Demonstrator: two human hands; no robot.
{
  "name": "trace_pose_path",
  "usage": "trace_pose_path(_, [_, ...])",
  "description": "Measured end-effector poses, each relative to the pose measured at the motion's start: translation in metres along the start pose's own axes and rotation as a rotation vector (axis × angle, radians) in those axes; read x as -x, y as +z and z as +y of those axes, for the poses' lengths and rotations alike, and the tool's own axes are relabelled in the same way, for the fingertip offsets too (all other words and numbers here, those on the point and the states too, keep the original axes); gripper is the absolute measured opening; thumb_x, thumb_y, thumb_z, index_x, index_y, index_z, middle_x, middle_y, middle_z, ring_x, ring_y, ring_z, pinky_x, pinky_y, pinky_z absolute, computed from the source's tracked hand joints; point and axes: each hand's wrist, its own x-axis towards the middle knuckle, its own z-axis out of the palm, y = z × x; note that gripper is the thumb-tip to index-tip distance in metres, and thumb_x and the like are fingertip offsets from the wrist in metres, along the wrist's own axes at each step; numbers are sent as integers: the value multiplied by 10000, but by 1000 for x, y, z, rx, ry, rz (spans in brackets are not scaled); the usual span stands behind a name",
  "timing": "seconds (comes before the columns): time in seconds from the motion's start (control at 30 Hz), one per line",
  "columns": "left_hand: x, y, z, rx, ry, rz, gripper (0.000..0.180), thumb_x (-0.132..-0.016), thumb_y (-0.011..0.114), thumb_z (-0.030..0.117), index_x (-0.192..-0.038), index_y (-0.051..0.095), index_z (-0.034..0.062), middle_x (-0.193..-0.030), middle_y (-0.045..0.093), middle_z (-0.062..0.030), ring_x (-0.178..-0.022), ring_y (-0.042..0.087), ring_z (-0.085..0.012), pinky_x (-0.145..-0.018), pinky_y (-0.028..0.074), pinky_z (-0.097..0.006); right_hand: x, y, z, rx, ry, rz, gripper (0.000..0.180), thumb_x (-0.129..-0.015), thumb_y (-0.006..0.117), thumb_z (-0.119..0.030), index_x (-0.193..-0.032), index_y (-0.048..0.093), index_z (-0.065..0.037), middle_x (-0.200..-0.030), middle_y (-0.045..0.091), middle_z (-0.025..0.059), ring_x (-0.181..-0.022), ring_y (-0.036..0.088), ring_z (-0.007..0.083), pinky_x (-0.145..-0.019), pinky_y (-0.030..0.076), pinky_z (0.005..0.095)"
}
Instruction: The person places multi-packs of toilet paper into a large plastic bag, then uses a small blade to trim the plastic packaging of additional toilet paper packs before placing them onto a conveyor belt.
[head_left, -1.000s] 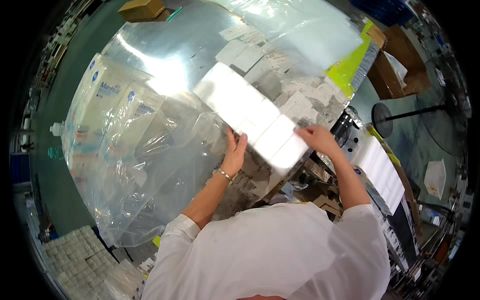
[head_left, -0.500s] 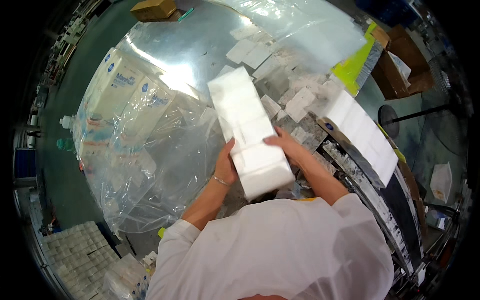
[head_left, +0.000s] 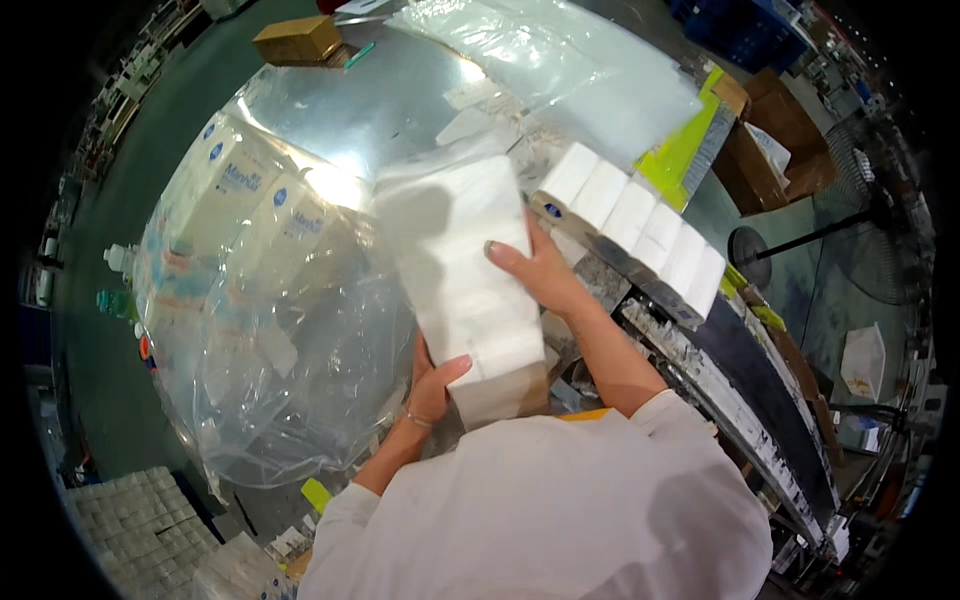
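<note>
I hold a long white pack of tissue stacks (head_left: 455,270) up close to my chest, tilted end-on toward me. My left hand (head_left: 432,385) grips its lower near end from the left, thumb on top. My right hand (head_left: 535,270) presses on its upper right side. To the left sits a large clear plastic bag (head_left: 270,330) with several printed white tissue packs (head_left: 240,195) inside.
A row of white paper rolls (head_left: 640,225) lies on a conveyor (head_left: 740,380) to the right. Cardboard boxes (head_left: 770,150) and a standing fan (head_left: 860,240) are at far right. A brown box (head_left: 298,40) sits at the top. More stacked white packs (head_left: 130,520) are at lower left.
The white pack has been drawn nearer and swung more upright toward my chest. The roll row on the conveyor has come into fuller view.
</note>
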Motion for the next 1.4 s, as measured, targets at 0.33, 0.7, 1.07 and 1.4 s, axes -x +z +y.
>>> trace_pose_path(0.33, [-39, -15, 4, 54, -131, 45, 638, -720, 573, 211, -1251, 307, -21, -1130, 467, -125, -1031, 454, -216, -888, 364, -318, -76, -19, 62, 201, -37, 102, 589, -878, 388, -430, -1209, 390, 57, -1166, 485, 193, -1082, 452, 243, -932, 313, 290])
trace_pose_path(0.7, [-127, -106, -14, -950, 240, 445, 500, -862, 404, 238, -1294, 306, 6, -1349, 270, -205, -1270, 216, -331, -1040, 188, -333, -335, -51, 60, 550, -72, -194, 330, -795, 489, -231, -976, 595, 24, -827, 628, 148, -709, 591, 264, -650, 453, 344])
trace_pose_path(1.07, [-100, -152, -106, -1247, -384, 353, 619, -754, 546, 304, -1220, 326, -39, -1214, 365, -273, -1138, 359, -393, -936, 321, -428, -680, 63, 110, 1186, -296, -11, 606, -763, 527, -296, -1271, 338, -26, -1158, 471, 263, -1100, 444, 350, -911, 364, 415])
trace_pose_path(1.4, [-111, -116, -61, -1310, -189, 339, 466, -823, 455, 270, -1198, 376, 6, -1180, 408, -243, -1093, 397, -381, -900, 351, -435, -694, 73, 151, 1476, -305, 96, 482, -830, 426, -465, -1221, 393, -184, -1098, 475, 213, -929, 538, 365, -740, 448, 457])
